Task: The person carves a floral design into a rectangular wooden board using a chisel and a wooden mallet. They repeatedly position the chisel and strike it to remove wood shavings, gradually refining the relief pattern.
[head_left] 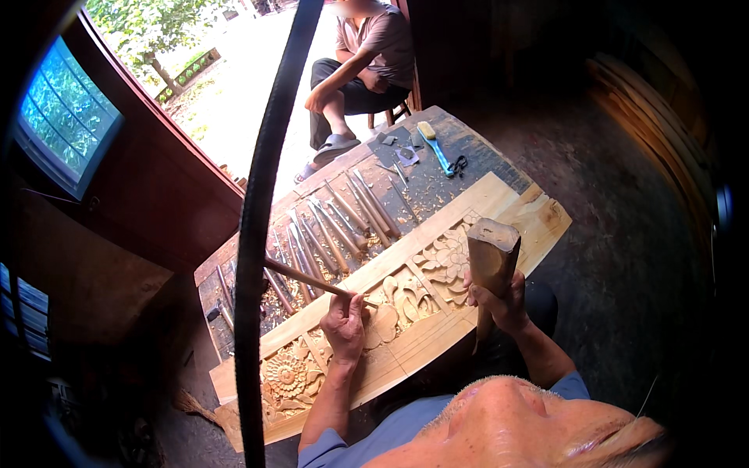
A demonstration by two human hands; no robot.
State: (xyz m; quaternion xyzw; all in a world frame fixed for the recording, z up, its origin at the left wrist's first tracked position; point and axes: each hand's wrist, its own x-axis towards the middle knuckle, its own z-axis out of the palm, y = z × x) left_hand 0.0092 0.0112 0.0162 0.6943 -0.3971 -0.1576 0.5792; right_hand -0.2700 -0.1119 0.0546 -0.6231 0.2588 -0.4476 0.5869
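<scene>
A long pale board (437, 335) carved with flowers and leaves lies slantwise along the near side of the table. My left hand (343, 327) rests over its middle, fingers closed around a slim wood chisel (308, 278). The chisel leans low, its end close to a partly carved patch among loose shavings. In my right hand (499, 303) is a blocky wooden mallet (494, 253), gripped by its handle and raised above the board, apart from the chisel. At the board's left end shows a round carved flower (287, 374).
Several carving chisels (335, 228) lie in a row behind the board. A blue-handled brush (437, 147) sits at the table's (460, 129) far end. Beyond it a person (374, 51) sits on a stool by the doorway. A black strap (269, 148) crosses the view.
</scene>
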